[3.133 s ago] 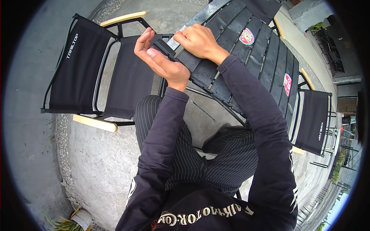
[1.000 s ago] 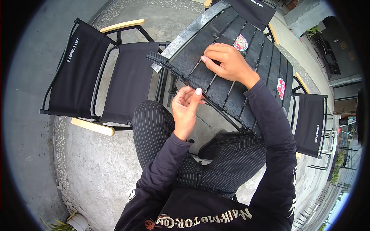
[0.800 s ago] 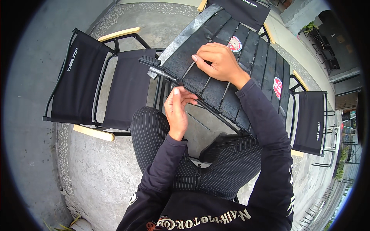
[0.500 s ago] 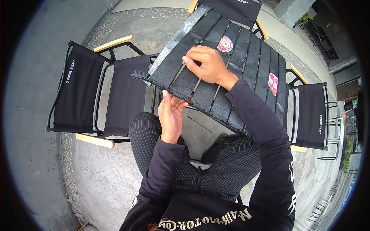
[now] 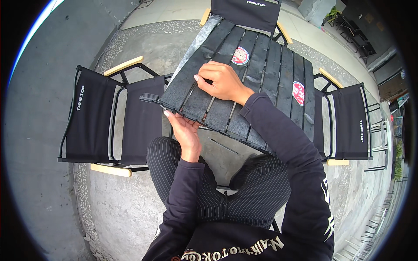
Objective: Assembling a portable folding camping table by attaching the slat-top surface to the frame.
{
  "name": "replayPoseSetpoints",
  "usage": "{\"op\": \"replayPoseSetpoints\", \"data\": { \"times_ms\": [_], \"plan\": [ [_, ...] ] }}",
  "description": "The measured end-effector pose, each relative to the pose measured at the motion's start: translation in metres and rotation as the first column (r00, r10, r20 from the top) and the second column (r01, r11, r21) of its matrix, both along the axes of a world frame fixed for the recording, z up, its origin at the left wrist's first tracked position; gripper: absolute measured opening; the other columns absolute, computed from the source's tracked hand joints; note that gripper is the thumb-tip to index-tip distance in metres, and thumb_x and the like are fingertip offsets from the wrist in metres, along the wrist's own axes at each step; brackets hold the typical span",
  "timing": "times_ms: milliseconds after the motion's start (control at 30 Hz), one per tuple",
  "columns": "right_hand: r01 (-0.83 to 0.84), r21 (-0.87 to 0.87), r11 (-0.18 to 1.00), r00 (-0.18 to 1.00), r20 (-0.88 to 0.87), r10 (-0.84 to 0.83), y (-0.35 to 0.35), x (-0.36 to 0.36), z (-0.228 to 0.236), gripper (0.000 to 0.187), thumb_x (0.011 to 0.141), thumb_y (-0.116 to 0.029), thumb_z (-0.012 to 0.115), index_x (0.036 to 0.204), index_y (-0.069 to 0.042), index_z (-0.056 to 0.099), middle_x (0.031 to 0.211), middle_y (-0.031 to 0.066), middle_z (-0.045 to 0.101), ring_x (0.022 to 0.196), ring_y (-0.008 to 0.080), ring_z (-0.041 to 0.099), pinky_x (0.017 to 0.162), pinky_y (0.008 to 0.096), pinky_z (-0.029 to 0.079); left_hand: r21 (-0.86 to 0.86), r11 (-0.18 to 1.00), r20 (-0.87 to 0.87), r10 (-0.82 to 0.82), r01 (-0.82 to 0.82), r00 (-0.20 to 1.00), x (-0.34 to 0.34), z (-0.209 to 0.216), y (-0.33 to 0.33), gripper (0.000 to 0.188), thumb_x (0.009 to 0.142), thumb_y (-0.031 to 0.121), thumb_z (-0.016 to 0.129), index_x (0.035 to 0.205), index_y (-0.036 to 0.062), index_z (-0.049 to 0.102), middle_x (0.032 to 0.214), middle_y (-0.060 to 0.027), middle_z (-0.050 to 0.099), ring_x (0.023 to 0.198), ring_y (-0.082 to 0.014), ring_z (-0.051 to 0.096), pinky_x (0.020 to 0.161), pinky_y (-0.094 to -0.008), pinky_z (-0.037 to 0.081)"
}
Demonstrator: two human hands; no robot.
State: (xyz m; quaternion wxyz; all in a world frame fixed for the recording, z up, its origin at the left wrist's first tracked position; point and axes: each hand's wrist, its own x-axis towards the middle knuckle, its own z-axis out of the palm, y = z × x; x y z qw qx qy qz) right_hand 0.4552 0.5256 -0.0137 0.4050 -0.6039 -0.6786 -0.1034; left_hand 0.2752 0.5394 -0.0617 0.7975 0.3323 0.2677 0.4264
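A black slatted tabletop with scuffed slats and two round red-and-white stickers stands before my knees. My right hand rests on its upper side, fingers curled in and thumb pressed against them; whatever they hold, if anything, is hidden. Palm up at the near edge, my left hand has its thumb by the rim and its fingers stretched beneath, their tips partly covered by the slats. Left of the thumb, a black ribbed end piece sticks out at the table's corner.
Black folding chairs with pale wooden armrests stand at the left, right and far side. A thin dark rod lies on the concrete floor between my feet. A grey wall runs along the left.
The view has shifted, so the tabletop sits lower and further left. My left thumb has slid a little along the edge toward the corner. My right hand keeps its place on the slats.
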Motion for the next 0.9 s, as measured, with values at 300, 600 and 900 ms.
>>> {"op": "replayPoseSetpoints", "data": {
  "times_ms": [300,600,900],
  "plan": [
    [0.427,-0.135,0.894,0.874,-0.191,-0.446,0.02,0.094,0.011,0.037,0.094,-0.036,0.05,0.085,-0.003,0.067,0.083,0.0116,0.063,0.085,0.0323,0.061,0.072,0.0414,0.047,0.277,0.958,-0.304,0.012,0.076,0.953,-0.025,-0.006,0.003,0.049,0.103,0.043,0.04,0.08,0.0014,0.051,0.065,-0.009,0.059,0.06,-0.0152,0.064,0.049,-0.023,0.049],
    [0.667,-0.422,0.614,0.577,-0.23,-0.784,0.07,0.257,0.001,0.053,0.092,-0.035,0.032,0.103,0.004,0.066,0.112,0.0297,0.061,0.111,0.0445,0.056,0.097,0.0454,0.042,0.078,0.925,-0.048,0.376,-0.372,0.925,-0.009,-0.047,0.013,0.041,0.104,0.044,0.029,0.115,0.0066,0.042,0.124,-0.0035,0.046,0.112,-0.0107,0.046,0.089,-0.0295,0.04],
    [0.691,-0.349,0.633,0.667,-0.032,-0.745,0.086,0.291,-0.053,0.052,0.095,-0.031,0.026,0.104,0.007,0.062,0.114,0.0318,0.059,0.111,0.0458,0.054,0.098,0.0482,0.039,-0.084,0.89,0.047,0.453,-0.449,0.89,0.024,-0.01,0.015,0.059,0.104,0.049,0.024,0.14,0.0048,0.039,0.14,-0.0109,0.041,0.129,-0.0204,0.042,0.111,-0.0354,0.029]
  ]
}}
